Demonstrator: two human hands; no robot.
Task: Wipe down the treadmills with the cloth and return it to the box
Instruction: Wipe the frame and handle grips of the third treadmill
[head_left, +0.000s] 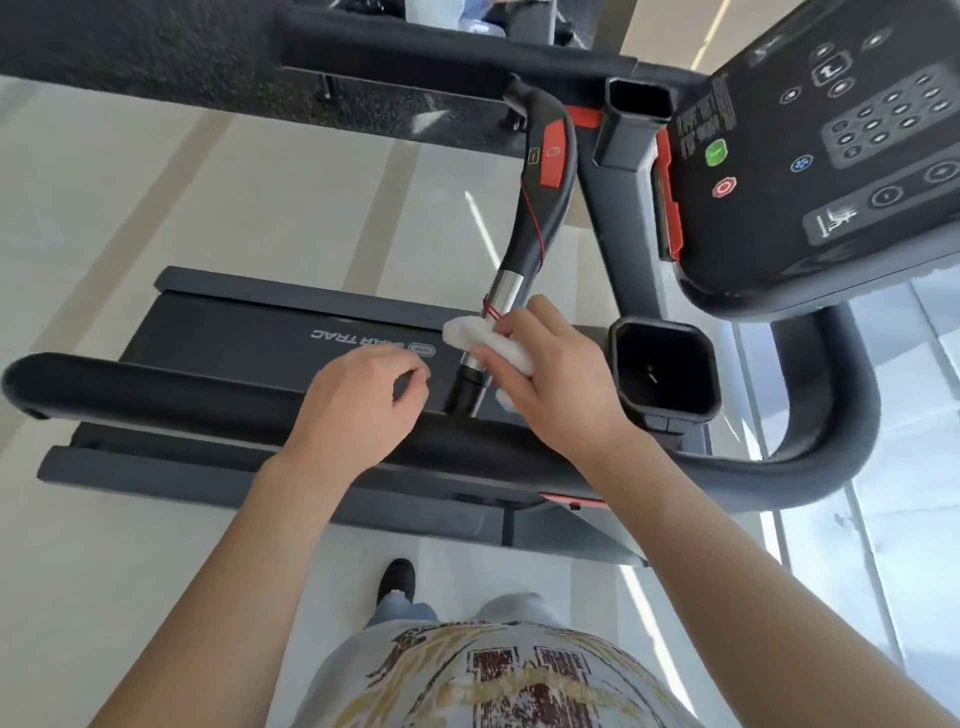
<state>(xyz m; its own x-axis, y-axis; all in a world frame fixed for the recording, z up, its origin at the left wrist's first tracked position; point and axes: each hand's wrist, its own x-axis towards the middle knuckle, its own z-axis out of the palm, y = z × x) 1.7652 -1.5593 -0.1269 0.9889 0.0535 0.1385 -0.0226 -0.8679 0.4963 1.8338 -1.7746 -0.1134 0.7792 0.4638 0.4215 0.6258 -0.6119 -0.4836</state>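
Right hand (550, 374) grips cloth (485, 343) round handlebar (501, 306); left hand (358, 402) (loosely curled) holds nothing.

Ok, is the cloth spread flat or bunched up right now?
Bunched. The cloth is wadded around the chrome grip, gripped by the right hand; none of it lies flat.

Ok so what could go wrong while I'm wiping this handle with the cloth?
The white cloth in your right hand is wrapped round the chrome handle section right beside the red safety cord; it could snag and tug the cord loose. Working further up, you might press the red stop pad. Your left hand holds nothing, so nothing steadies you.
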